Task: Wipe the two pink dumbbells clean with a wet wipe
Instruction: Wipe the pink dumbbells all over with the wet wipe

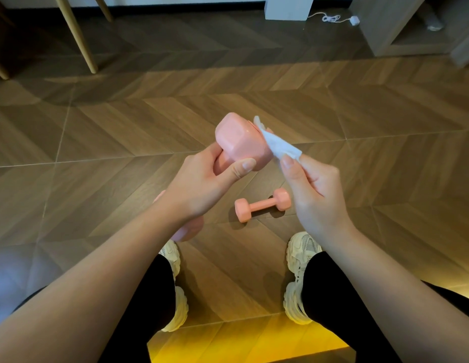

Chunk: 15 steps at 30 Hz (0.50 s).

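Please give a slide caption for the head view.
The left hand grips one dumbbell, right hand presses a wipe to it; second dumbbell on floor.

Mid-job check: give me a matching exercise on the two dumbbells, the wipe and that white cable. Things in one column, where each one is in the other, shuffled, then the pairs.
Things
1. raised dumbbell
2. second dumbbell
3. wet wipe
4. white cable

Places
A. on the floor far off, beside the white block
B. pinched in the right hand
C. gripped by its handle in the left hand
D. lying on the floor just ahead of the shoes

Pairs: 1-C, 2-D, 3-B, 4-A
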Motion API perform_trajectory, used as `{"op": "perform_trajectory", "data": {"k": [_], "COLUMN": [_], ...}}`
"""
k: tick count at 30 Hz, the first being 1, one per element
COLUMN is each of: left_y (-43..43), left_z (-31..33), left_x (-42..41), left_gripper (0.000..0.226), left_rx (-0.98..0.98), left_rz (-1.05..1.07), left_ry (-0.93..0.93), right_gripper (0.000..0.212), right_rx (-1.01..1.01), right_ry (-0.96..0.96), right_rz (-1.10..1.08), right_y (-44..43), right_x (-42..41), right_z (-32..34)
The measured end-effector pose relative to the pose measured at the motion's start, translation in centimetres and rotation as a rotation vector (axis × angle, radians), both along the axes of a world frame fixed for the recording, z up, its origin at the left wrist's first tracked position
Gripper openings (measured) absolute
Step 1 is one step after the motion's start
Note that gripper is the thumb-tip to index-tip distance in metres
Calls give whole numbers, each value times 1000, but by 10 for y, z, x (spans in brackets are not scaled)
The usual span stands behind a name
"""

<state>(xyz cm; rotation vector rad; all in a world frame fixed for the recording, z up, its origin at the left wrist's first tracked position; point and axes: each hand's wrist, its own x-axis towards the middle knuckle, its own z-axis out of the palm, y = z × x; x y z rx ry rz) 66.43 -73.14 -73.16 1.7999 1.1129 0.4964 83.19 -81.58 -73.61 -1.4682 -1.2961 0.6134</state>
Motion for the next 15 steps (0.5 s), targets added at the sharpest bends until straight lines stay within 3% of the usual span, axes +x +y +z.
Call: {"op": "perform_trajectory", "data": {"k": [8,15], "left_y": [0,1], "left_z": [3,5], "left_x": [-4,-9], "left_gripper": [41,29], "left_rx": [8,104], "left_rz": [-110,-284], "left_ry": [-22,107], "right_gripper": [53,50], "right_rx": [-110,-112], "right_ry": [104,115], "right_rz": [9,-22], "right_y": [3,5], "right_x": [11,8], "right_z": [-3,-5]}}
